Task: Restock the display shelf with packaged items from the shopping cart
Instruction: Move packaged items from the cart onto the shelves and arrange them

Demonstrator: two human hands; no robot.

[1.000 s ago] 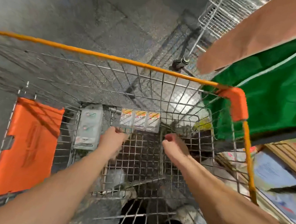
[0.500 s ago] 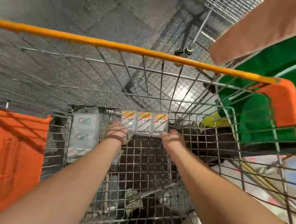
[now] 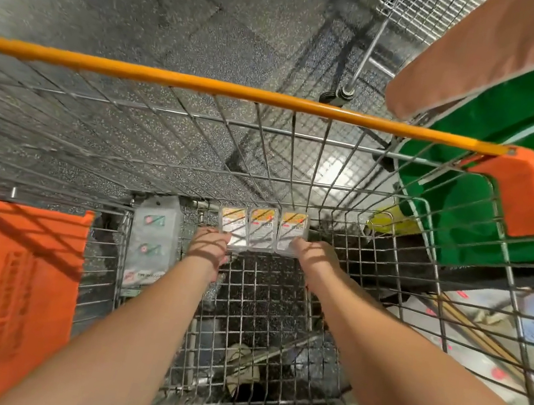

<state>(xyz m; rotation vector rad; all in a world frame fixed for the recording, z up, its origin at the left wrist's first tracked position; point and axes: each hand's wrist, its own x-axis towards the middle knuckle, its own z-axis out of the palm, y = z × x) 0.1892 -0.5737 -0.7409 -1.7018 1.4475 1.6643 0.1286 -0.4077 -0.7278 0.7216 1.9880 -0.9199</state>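
I look down into a wire shopping cart [image 3: 330, 184] with an orange rim. At its bottom far end lies a row of three small white packs with yellow-orange labels [image 3: 262, 231]. My left hand [image 3: 208, 250] grips the left end of the row. At the right end, my right hand [image 3: 311, 255] holds the last pack. A grey-white package with green marks [image 3: 152, 240] lies flat to the left of the row. The display shelf is not in view.
An orange child-seat flap [image 3: 9, 285] fills the cart's left side. A green bin [image 3: 513, 169] and a brown board [image 3: 496, 52] stand at the right outside the cart. Another wire basket [image 3: 423, 7] is at the top. Printed cartons [image 3: 498, 341] lie at lower right.
Both hands reached deeper into the cart and closed in on the two ends of the pack row. My view moved forward over the cart.
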